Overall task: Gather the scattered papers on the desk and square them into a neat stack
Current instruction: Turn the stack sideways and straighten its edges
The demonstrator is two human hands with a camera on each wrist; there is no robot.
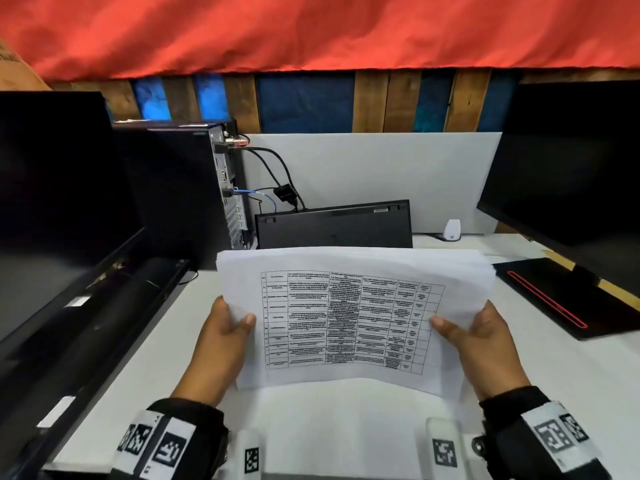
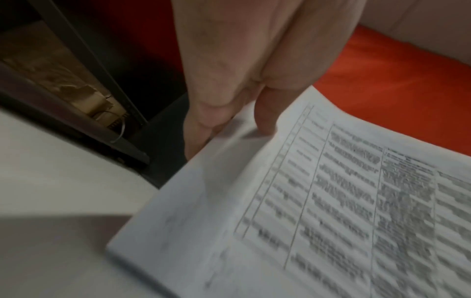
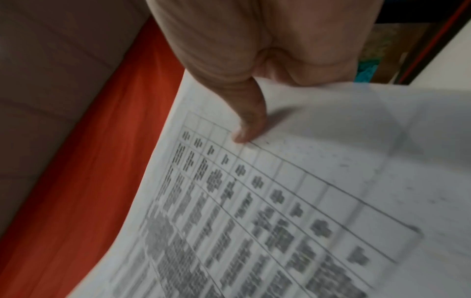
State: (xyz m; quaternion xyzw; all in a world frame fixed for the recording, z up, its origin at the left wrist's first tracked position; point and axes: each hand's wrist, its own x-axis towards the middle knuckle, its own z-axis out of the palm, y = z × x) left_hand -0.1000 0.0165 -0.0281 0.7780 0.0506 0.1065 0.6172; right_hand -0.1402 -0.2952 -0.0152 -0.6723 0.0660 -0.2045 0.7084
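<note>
Though gripped, papers (image 1: 349, 320) text unreadable.

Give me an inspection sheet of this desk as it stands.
Surface: white desk, bare in front of the stack.
Job's things: stack of papers, printed table on top, held up, top edges not quite flush.
Clutter: upturned keyboard; black pad with red stripe; small white device.
Grippers: left hand and right hand grip the stack's sides, thumbs on top.
Cables: black and blue cables from the computer tower.
Surroundings: two dark monitors, red cloth, white partition.
</note>
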